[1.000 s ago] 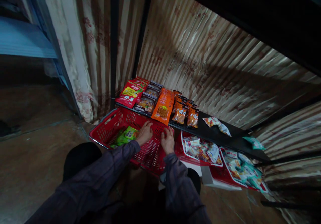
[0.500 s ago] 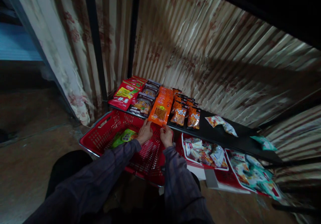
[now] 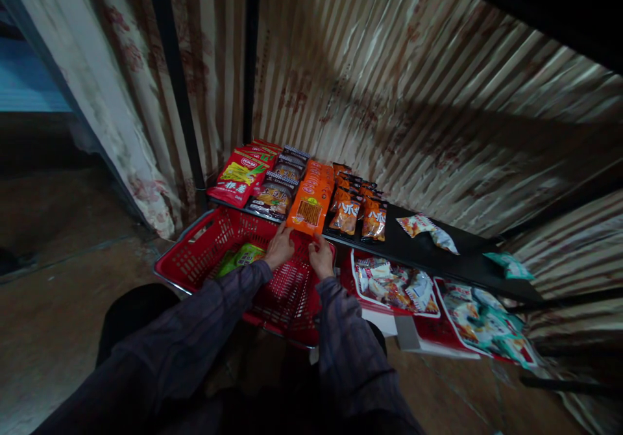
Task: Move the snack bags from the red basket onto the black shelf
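My left hand (image 3: pixel 280 248) is closed at the near left corner of an orange snack bag (image 3: pixel 310 209), fingers on its edge. At the near right corner, my right hand (image 3: pixel 321 257) has its fingers curled in a pinch against the same bag. This bag lies on the low black shelf at the front of a row of similar orange bags. Below my wrists stands a red plastic basket (image 3: pixel 195 260), pushed up against the shelf edge. Inside it lies a green snack packet (image 3: pixel 246 255), partly covered by my left sleeve.
Red snack bags (image 3: pixel 238 178) and dark potato-chip bags (image 3: pixel 272 198) lie left of the orange row. Small orange-brown packets (image 3: pixel 346 215) stand to its right. Loose packets (image 3: pixel 421 225) lie farther along the shelf (image 3: pixel 394 237). Beneath it are trays of wrapped snacks (image 3: pixel 396 285).
The view has shifted slightly. My right hand has drawn back a little from the orange bag's edge, and its fingers are curled more. The bag still lies at the shelf front.
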Demonstrator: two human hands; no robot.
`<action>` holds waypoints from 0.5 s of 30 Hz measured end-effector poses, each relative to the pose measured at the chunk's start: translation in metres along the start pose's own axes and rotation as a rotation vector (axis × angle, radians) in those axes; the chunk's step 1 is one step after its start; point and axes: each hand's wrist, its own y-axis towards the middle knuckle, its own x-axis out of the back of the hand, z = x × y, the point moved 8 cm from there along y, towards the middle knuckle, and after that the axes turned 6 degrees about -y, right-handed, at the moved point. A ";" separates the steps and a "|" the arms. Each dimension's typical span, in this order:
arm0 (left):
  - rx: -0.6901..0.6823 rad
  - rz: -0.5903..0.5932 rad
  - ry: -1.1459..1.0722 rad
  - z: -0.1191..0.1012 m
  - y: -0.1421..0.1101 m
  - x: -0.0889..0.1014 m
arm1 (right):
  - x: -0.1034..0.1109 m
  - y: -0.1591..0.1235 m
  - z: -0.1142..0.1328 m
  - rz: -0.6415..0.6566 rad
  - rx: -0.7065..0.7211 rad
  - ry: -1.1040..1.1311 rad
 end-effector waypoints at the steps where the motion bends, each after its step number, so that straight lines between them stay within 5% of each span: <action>1: 0.003 0.007 -0.004 0.000 0.000 0.001 | 0.001 -0.001 0.000 0.000 0.000 0.006; 9: -0.029 0.015 0.025 0.007 -0.020 0.003 | 0.005 -0.027 -0.006 0.026 0.005 -0.061; 15: -0.089 0.146 0.058 -0.008 -0.051 -0.017 | -0.011 -0.062 0.021 0.146 0.087 -0.102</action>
